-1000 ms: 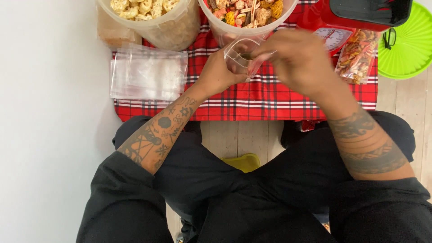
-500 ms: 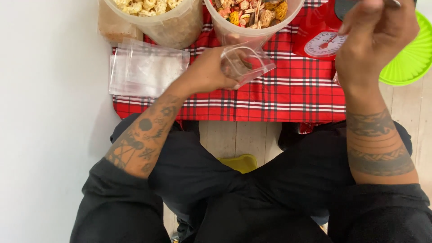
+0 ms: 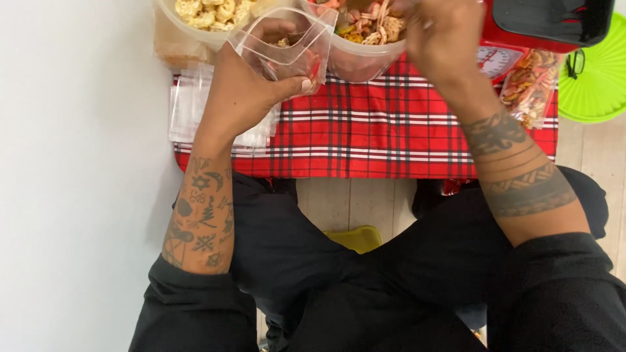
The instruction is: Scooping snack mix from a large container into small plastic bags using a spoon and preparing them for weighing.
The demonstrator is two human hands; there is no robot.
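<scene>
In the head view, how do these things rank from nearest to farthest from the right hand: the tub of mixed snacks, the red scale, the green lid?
Measured from the right hand:
1. Tub of mixed snacks: directly under the fingers, at the top centre.
2. Red scale: just to the hand's right, on the checked cloth.
3. Green lid: farthest, at the right edge, beyond the scale.

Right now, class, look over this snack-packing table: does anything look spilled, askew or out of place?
Nothing looks spilled. The left hand holds a clear bag open beside the mixed-snack tub; the right hand is over that tub. The filled bag lies tidily by the scale.
</scene>
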